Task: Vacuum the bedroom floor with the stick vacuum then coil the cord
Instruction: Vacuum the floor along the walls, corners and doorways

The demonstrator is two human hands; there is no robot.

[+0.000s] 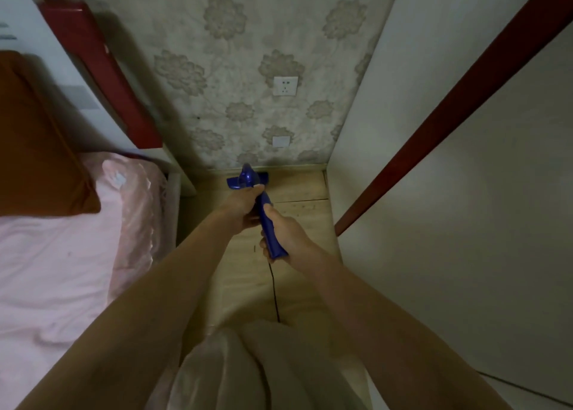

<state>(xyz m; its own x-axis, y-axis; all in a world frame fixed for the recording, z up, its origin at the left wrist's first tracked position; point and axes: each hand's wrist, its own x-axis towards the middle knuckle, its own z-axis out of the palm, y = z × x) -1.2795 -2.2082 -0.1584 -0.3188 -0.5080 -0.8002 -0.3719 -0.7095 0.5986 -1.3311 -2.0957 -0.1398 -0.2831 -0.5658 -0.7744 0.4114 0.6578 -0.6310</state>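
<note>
A blue stick vacuum [267, 223] points away from me down a narrow strip of wooden floor [297, 189]. Its floor head [246, 178] lies against the base of the flowered wall. My left hand [245, 203] grips the vacuum's body further along. My right hand [283, 231] grips the handle end nearest me. A thin black cord [274, 291] hangs from the handle end and runs back toward my legs, where it goes out of sight.
A bed with pink sheets [62, 254] and an orange pillow [34, 149] fills the left side. A white cabinet panel with dark red trim [449, 192] closes the right. A wall socket [285, 85] sits above the vacuum head, a second white plate [281, 141] lower down.
</note>
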